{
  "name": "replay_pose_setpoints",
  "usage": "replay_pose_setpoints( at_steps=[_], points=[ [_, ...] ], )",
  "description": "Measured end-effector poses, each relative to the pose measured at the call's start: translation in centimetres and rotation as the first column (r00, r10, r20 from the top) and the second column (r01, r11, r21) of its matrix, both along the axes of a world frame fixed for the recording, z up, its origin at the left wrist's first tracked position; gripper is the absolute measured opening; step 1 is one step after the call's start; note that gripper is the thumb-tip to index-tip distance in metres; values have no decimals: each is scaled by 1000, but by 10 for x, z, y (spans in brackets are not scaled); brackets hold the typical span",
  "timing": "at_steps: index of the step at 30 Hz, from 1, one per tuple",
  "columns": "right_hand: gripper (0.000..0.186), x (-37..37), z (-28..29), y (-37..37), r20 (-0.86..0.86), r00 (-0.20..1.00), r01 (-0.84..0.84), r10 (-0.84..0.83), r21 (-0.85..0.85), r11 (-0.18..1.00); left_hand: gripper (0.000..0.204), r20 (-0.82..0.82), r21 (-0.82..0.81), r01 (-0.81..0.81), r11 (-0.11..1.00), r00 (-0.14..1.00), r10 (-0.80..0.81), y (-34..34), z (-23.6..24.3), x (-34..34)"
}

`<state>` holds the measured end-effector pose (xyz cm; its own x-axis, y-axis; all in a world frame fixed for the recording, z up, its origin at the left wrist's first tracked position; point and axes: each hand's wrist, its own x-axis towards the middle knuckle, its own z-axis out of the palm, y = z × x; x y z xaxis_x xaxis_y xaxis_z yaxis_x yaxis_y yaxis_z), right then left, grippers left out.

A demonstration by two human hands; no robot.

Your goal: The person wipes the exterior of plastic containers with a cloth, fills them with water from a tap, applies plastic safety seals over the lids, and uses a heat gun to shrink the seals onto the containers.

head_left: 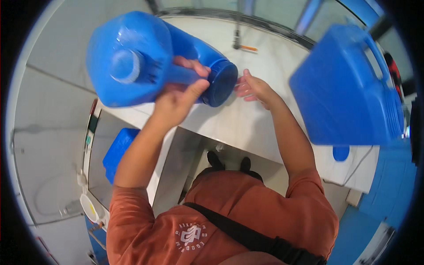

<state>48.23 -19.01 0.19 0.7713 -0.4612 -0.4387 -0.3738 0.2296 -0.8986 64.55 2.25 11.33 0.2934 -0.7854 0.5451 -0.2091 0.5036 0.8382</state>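
A large blue plastic jug (128, 53) is held up over the white counter (212, 126), its handle crossing toward the right. My left hand (176, 97) is closed around that handle, with fingers over it and thumb near the mouth. A wide, dark blue screw cap (222, 84) covers the jug's right end. On the jug's left part, a small light-blue round cap (126, 66) faces me. My right hand (256, 89) is open, fingers apart, just right of the screw cap; whether a fingertip touches it I cannot tell.
A second large blue jug (344, 92) stands at the right on the counter. Below it lies a small blue rounded piece (341, 153) beside a thin cable (357, 165). A metal fitting with an orange lever (247, 47) is at the back. Another blue container (119, 152) sits lower left.
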Motion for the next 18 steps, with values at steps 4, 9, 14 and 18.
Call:
replay_pose_setpoints(
  at_steps=[4, 9, 14, 18],
  points=[
    [69, -56, 1, -10, -9, 996, -82, 93, 385, 919, 42, 346, 83, -9, 997, 938, -20, -34, -28, -66],
    [47, -78, 52, -2, 652, 751, 251, -106, -134, 959, 25, 681, 87, -175, 981, 729, 70, -60, -42, -80],
    [95, -72, 10, -4, 95, 903, 407, -419, 119, 906, 19, 664, 68, -79, 995, 748, 13, -74, -35, -85],
    [133, -50, -34, 9, 418, 809, 238, -412, 409, 881, 17, 723, 127, -169, 977, 690, 25, -98, -43, -75]
  ],
)
